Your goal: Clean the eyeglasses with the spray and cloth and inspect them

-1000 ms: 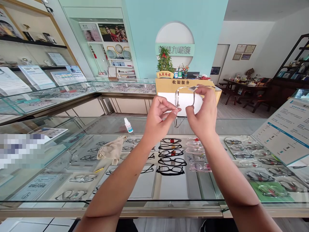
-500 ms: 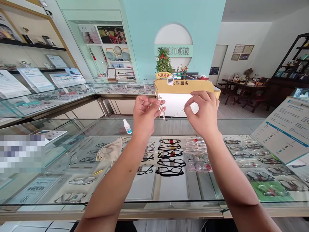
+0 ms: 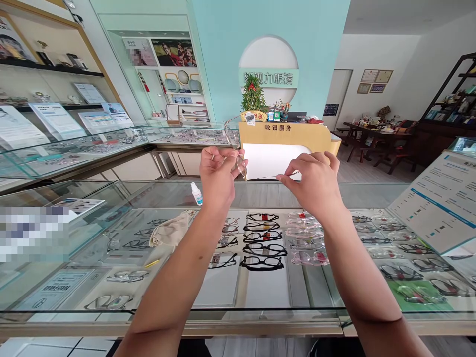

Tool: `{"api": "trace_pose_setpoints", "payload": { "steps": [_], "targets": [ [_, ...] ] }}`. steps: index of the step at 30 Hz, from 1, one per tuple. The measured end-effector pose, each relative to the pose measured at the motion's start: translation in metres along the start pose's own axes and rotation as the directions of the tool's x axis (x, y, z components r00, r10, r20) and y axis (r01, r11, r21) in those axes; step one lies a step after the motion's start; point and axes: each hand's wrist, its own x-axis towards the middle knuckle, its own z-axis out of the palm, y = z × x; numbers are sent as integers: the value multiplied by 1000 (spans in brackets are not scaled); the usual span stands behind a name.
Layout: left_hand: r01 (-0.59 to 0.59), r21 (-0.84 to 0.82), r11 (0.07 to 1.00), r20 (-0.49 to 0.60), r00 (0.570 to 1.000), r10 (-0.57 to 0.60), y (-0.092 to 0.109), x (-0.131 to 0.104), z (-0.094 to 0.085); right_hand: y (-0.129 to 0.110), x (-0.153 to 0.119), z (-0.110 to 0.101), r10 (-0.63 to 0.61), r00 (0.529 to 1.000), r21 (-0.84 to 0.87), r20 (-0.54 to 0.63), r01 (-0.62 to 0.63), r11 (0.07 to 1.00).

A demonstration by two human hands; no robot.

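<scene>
Thin-rimmed glasses [image 3: 241,167] are held up above the glass counter, with a small white tag [image 3: 250,118] near their upper lens. My left hand [image 3: 219,173] pinches the frame around its middle, between the two lenses. One thin temple arm reaches right to my right hand [image 3: 312,178], whose thumb and index finger are closed on it. Below, a column of black-framed glasses [image 3: 262,249] lies in the display, with clear and pinkish frames [image 3: 307,244] beside it.
A small white bottle [image 3: 197,194] stands on the counter left of my left hand. A beige cloth [image 3: 171,230] lies nearer, close to a yellow stick [image 3: 151,263]. At the right stands a printed sign [image 3: 439,198]. Behind is a cashier desk [image 3: 290,134].
The glasses and my left hand have shifted slightly left, and the lenses now face more toward me. The tag has swung left. My right hand has turned and sits slightly lower along the temple arm.
</scene>
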Motion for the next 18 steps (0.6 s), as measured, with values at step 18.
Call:
{"api": "trace_pose_setpoints", "payload": {
  "steps": [18],
  "targets": [
    [25,83,996,333,942,-51,25,-24,30,-29,3,5,-48,977,374,206,-34,927]
  ]
}}
